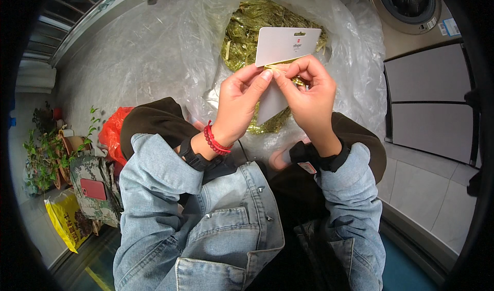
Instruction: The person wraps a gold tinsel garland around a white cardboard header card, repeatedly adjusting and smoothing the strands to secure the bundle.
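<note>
My left hand (pixel 242 94) and my right hand (pixel 313 88) meet fingertip to fingertip over a folded white card (pixel 279 45) with a hang hole and small printing. Between their thumbs and forefingers they pinch a thin golden-yellow strip (pixel 274 67) at the card's fold. The card's lower flap (pixel 271 102) hangs down between the wrists. Below and beyond it lies a heap of shiny gold-green metallic strands (pixel 247 30), on crumpled clear plastic sheeting (pixel 353 71). My fingers hide part of the strip and of the fold.
A front-loading washing machine (pixel 405 1) and a grey two-door cabinet or appliance (pixel 428 74) stand at the right. At the left are potted plants (pixel 46 152), a red plastic bag (pixel 115 130), a yellow bag (pixel 65 217) and a red phone (pixel 93 189) on camouflage cloth (pixel 81 171).
</note>
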A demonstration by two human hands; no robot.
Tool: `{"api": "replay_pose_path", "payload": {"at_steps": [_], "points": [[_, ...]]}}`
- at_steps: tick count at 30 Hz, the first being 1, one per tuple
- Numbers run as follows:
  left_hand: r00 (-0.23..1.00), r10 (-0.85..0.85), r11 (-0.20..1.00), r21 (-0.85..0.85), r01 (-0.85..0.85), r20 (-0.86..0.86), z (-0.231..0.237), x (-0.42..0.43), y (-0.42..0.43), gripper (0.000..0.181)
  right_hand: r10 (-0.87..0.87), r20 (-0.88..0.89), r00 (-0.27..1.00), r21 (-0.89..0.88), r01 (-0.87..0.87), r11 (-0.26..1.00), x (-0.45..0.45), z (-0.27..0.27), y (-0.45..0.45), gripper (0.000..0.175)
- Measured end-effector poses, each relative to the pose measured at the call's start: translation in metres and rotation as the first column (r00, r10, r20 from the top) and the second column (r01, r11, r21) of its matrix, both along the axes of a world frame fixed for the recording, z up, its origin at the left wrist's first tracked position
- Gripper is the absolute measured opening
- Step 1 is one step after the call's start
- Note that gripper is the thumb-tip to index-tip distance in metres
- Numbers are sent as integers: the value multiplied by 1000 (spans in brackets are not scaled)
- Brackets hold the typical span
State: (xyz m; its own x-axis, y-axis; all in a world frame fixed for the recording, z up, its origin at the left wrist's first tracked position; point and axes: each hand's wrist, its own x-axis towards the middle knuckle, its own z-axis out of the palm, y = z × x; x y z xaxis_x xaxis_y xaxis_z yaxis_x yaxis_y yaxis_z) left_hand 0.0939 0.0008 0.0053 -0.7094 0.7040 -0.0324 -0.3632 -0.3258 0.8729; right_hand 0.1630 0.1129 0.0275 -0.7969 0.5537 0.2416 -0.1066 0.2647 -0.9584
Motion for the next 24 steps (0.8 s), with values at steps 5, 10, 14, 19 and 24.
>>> {"api": "replay_pose_path", "payload": {"at_steps": [5, 10, 14, 19, 24], "points": [[994, 66, 996, -52, -70, -85, -6, -3, -1, 20, -76, -73, 994, -23, 75, 997, -6, -3, -4, 14], [973, 123, 986, -83, -142, -196, -5, -5, 1, 21, -13, 57, 998, 101, 7, 995, 0, 3, 6, 12], [970, 174, 981, -61, -186, -169, 2, -17, -3, 22, 22, 124, 992, 113, -36, 993, 11, 14, 30, 16], [973, 196, 980, 9, -196, -121, 11, -32, -12, 22, -10, 227, 974, 98, -13, 995, 24, 24, 62, 14], [985, 165, 984, 74, -161, -53, 15, -39, -16, 22, 37, 216, 976, 20, -43, 999, 31, 27, 74, 13]]}}
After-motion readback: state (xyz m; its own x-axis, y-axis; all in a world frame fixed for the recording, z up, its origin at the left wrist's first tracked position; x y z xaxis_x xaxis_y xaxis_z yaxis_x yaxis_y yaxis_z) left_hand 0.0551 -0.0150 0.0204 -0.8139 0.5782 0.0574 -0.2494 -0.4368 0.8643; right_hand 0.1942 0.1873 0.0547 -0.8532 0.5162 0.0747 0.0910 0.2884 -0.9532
